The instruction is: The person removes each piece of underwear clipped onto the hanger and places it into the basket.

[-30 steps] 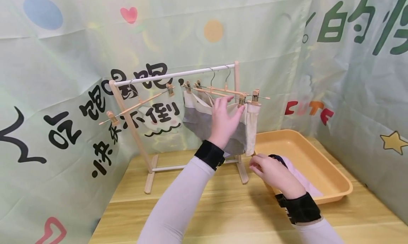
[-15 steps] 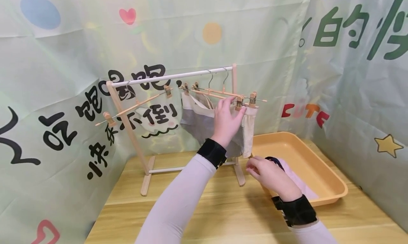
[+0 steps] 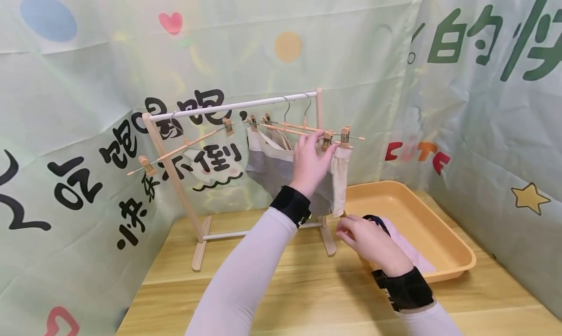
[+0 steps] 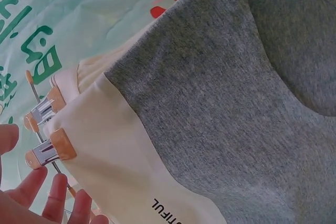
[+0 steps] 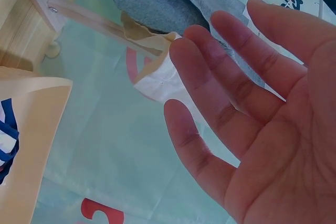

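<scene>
We find a garment rack (image 3: 246,103) on the table (image 3: 307,287), underpants (image 3: 270,168) hanging toward its right end; right of it, a tray (image 3: 421,204) with cloth (image 3: 408,246) inside.

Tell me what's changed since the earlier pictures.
The left hand has edged right, toward the front right clip; the head view shifted slightly. I see nothing taken hold of or let go. The rack, the hanging grey-and-white garment and the orange tray stayed put; the right hand stays near the tray.
</scene>
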The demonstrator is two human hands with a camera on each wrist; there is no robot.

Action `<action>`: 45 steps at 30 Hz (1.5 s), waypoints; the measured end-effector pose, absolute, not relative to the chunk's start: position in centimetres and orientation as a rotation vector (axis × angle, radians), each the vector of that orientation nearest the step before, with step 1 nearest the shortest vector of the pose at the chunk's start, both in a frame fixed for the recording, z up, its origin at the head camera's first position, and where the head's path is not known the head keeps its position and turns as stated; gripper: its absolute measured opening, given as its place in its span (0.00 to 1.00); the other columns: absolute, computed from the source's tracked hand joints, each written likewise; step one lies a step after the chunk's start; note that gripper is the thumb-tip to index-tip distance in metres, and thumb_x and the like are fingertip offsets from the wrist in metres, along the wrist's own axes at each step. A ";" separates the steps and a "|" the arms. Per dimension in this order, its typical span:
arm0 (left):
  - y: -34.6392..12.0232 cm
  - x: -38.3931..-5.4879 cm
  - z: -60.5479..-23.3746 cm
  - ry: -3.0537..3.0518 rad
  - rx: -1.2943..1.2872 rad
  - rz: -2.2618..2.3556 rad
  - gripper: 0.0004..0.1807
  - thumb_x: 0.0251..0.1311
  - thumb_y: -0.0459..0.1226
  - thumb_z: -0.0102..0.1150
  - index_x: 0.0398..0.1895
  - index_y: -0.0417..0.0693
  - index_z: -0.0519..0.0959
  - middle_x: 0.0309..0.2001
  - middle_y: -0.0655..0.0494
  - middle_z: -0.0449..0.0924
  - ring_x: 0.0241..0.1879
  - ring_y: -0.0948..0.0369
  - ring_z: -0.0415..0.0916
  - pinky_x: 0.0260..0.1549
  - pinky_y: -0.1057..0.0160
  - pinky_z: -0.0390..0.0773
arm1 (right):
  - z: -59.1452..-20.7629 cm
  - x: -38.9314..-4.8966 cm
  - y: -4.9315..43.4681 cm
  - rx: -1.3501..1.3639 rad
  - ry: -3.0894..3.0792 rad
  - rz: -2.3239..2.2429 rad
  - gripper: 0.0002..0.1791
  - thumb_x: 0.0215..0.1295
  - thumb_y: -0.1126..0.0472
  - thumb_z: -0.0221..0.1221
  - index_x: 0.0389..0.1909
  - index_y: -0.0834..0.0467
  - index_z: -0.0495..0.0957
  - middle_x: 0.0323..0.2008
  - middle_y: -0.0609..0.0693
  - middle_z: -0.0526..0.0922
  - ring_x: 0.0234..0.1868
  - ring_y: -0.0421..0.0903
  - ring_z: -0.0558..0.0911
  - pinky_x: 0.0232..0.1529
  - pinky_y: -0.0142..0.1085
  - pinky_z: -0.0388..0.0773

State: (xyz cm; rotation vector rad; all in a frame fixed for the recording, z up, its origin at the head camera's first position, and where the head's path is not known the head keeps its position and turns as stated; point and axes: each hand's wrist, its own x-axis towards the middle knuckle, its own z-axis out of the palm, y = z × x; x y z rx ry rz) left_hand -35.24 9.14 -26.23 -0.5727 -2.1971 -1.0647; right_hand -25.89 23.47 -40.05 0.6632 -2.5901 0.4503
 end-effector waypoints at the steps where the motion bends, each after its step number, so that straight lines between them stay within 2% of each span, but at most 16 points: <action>1: 9.1 -35.2 -26.2 -2.200 -0.569 -1.064 0.26 0.58 0.51 0.61 0.58 0.52 0.73 0.50 0.52 0.73 0.48 0.58 0.66 0.49 0.57 0.70 | -40.1 -25.9 23.4 0.665 -2.588 0.451 0.04 0.61 0.57 0.62 0.33 0.53 0.81 0.27 0.42 0.77 0.26 0.36 0.73 0.28 0.36 0.77; 12: 8.6 -35.1 -26.5 -2.148 -0.546 -1.066 0.24 0.54 0.56 0.62 0.45 0.51 0.73 0.42 0.53 0.69 0.43 0.59 0.64 0.43 0.58 0.70 | -40.1 -26.0 23.2 0.672 -2.612 0.454 0.03 0.61 0.58 0.62 0.34 0.53 0.80 0.27 0.42 0.77 0.25 0.36 0.72 0.26 0.35 0.76; 21: 8.2 -34.1 -26.3 -2.147 -0.468 -0.996 0.31 0.48 0.60 0.64 0.43 0.49 0.68 0.41 0.53 0.66 0.41 0.59 0.62 0.39 0.59 0.70 | -40.2 -26.0 23.0 0.672 -2.634 0.467 0.04 0.62 0.58 0.61 0.34 0.54 0.81 0.28 0.43 0.78 0.26 0.37 0.73 0.27 0.36 0.77; 28: 7.6 -34.2 -26.4 -2.071 -0.435 -0.976 0.26 0.47 0.52 0.69 0.39 0.47 0.69 0.38 0.52 0.67 0.41 0.57 0.63 0.39 0.57 0.70 | -40.3 -26.0 22.7 0.688 -2.615 0.475 0.02 0.61 0.60 0.61 0.33 0.55 0.80 0.28 0.44 0.79 0.28 0.38 0.76 0.28 0.38 0.79; 35: 6.4 -33.9 -26.5 -2.053 -0.419 -0.940 0.21 0.51 0.47 0.63 0.40 0.45 0.68 0.38 0.52 0.68 0.41 0.56 0.63 0.41 0.57 0.70 | -40.4 -26.1 22.6 0.710 -2.614 0.480 0.02 0.61 0.60 0.62 0.32 0.54 0.80 0.29 0.45 0.81 0.31 0.40 0.78 0.31 0.39 0.80; 45: 4.7 -33.6 -26.8 -1.988 -0.368 -0.885 0.14 0.46 0.40 0.56 0.35 0.46 0.67 0.34 0.53 0.66 0.37 0.57 0.62 0.38 0.56 0.70 | -40.6 -26.1 22.4 0.723 -2.597 0.462 0.02 0.60 0.61 0.62 0.33 0.55 0.80 0.29 0.46 0.81 0.30 0.40 0.78 0.30 0.40 0.80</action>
